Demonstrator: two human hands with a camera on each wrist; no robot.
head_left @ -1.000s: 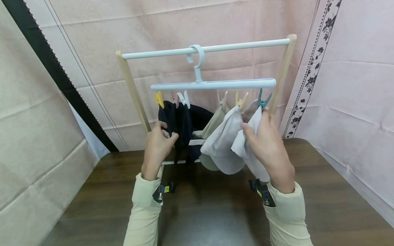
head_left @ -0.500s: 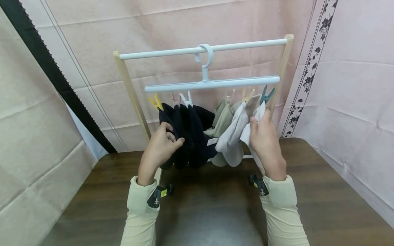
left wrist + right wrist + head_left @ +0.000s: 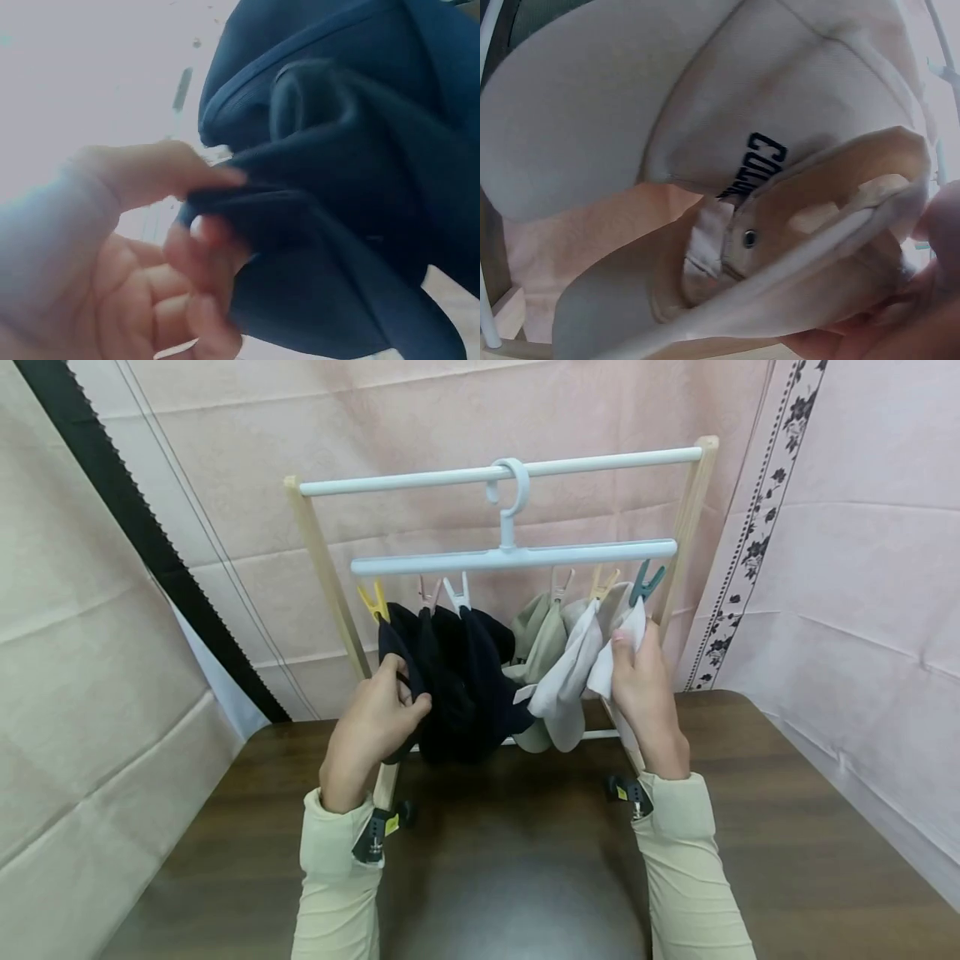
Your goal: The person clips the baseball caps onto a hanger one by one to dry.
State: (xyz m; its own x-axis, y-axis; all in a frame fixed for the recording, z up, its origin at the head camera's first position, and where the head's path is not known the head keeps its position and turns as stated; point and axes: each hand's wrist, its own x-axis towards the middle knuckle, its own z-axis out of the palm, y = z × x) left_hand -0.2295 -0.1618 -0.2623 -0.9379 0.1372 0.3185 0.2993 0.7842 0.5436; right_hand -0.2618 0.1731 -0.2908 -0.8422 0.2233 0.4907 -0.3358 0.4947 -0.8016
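Observation:
A light blue hanger [image 3: 517, 557] carries several caps on clothespins. Dark navy caps [image 3: 450, 693] hang on the left, pale green and off-white ones [image 3: 558, 693] on the right. My left hand [image 3: 375, 710] pinches the edge of the leftmost navy cap [image 3: 322, 210] between thumb and fingers, below a yellow clothespin [image 3: 375, 602]. At the other end, under a teal clothespin [image 3: 646, 583], my right hand [image 3: 647, 693] grips an off-white cap [image 3: 617, 652]. In the right wrist view, that hand is at the edge, next to an off-white cap [image 3: 780, 97] with dark lettering.
The hanger hooks over the white top bar [image 3: 397, 482] of a rack with wooden side posts [image 3: 324, 568]. A dark wooden table [image 3: 510, 877] lies below. Pale cloth [image 3: 562, 410] stands behind and at both sides.
The hanger has slid right along the bar. Both hands keep their holds; the left has shifted slightly left. The caps have swung a little, and more of the pale green one shows.

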